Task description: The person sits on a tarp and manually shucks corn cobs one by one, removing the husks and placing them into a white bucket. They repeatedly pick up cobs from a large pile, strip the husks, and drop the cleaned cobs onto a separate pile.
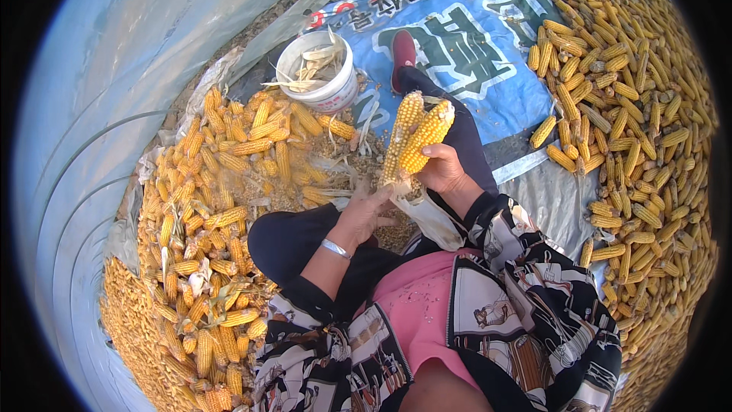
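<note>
Two yellow ears of corn stand side by side above my lap, tips up: a nearer, brighter ear (428,137) and a longer ear (399,136) to its left. My right hand (444,171) grips the brighter ear from the right, thumb across its kernels. At the lower end of the ears, my left hand (363,216) is closed on pale corn husk; its fingertips are partly hidden there. A loose strip of husk (432,220) hangs below the ears over my lap.
A white bucket (335,94) with dry husks stands ahead, left of my outstretched leg. Ears are heaped at left (225,217) and in a larger pile at right (640,145). A blue printed tarp (488,118) covers the ground ahead; plastic sheeting (99,91) curves up at left.
</note>
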Motion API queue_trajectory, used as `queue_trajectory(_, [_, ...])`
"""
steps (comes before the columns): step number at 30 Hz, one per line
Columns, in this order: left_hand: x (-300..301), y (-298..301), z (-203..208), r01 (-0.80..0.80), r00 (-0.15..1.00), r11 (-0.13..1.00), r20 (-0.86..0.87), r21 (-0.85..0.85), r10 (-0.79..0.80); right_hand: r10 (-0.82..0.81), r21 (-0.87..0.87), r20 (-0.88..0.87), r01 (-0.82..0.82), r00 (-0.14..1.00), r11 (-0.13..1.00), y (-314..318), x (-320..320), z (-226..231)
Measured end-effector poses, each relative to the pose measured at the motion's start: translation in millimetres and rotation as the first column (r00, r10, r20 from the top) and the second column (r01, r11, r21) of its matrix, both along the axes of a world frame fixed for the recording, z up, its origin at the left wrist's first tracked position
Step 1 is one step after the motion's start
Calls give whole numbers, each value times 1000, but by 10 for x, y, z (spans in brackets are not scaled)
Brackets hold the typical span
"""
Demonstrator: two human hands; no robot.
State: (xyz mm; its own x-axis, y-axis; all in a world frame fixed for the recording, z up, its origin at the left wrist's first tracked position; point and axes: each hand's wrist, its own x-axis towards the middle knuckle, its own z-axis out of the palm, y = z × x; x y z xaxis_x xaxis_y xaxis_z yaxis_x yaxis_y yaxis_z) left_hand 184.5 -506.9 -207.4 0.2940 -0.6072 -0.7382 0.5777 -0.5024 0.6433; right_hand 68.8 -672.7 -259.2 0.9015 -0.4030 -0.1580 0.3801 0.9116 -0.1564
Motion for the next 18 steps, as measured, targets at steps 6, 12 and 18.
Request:
queue_trajectory(6, [-242,-104,-297,-194,895,981,-405,17,184,-75,98,-23,77,997,992,-148,23,25])
queue_trajectory(12, [-209,-154,-180,130,982,982,-122,-134,-146,0,145,-166,24,986,989,-308,-284,-75])
queue_trajectory(18, [-113,-680,-499,719,346,632,639,290,-687,25,145,-250,12,968,989,-226,-250,-252])
